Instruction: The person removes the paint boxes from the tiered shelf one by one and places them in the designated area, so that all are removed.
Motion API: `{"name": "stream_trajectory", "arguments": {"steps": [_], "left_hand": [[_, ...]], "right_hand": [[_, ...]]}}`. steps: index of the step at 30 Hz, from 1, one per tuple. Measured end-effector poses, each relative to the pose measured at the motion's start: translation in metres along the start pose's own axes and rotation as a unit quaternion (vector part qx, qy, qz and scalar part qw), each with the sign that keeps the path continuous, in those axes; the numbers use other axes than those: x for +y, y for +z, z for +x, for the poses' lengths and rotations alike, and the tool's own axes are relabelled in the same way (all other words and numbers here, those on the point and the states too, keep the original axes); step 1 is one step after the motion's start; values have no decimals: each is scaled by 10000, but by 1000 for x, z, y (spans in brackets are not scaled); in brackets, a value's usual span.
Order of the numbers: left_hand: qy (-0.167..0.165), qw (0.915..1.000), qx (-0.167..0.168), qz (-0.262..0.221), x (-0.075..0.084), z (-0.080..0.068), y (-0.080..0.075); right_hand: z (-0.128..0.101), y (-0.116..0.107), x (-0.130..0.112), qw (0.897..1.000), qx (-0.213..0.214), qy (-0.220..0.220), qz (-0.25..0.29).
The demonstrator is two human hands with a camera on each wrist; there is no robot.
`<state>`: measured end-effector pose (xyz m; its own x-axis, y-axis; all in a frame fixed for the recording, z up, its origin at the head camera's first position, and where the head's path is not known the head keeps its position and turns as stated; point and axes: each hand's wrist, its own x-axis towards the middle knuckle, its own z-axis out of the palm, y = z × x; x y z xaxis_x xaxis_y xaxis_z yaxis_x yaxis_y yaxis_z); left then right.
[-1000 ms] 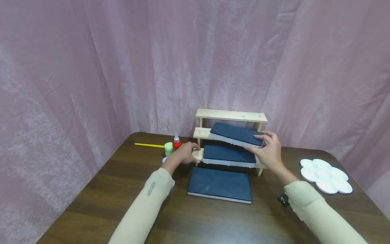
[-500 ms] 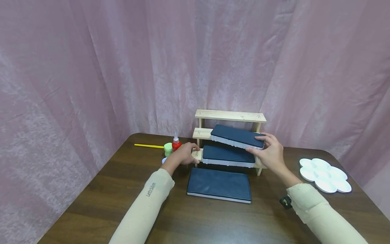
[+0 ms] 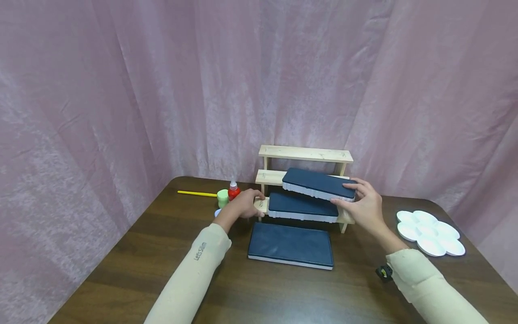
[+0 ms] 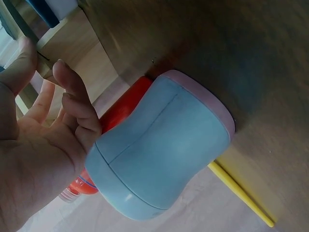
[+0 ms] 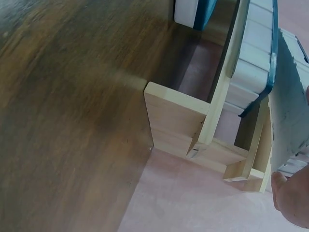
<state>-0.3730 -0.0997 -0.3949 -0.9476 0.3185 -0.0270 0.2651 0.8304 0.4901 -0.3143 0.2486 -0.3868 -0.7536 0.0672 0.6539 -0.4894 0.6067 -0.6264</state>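
Right hand [image 3: 361, 204] pinches the tilted top case [image 3: 318, 183] at frame centre, over the rack's [image 3: 304, 154] middle step. Left hand [image 3: 244, 203], fingers curled, grips the rack's lowest step.

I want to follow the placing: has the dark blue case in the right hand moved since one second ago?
Yes. The dark blue case in the right hand has slid slightly rightward along the wooden rack, its right end now past the rack's right post.
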Motion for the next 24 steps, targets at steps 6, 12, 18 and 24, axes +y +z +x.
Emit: {"name": "stream_trajectory", "arguments": {"steps": [6,12,18,24], "left_hand": [[-35,9999,-97,-96,0,-2,-1],[2,9998,-88,-180,0,0,0],[48,9997,-64,-228,0,0,1],[35,9994,-73,-322,-2,1,3]], "right_hand": [[-4,-5,2,10000,3,69,-13],[-7,-10,3,9996,9,273,57],[-12,-18,3,9992,-78,404,12],[-14,-25,5,9989,-64,457,-60]]}}
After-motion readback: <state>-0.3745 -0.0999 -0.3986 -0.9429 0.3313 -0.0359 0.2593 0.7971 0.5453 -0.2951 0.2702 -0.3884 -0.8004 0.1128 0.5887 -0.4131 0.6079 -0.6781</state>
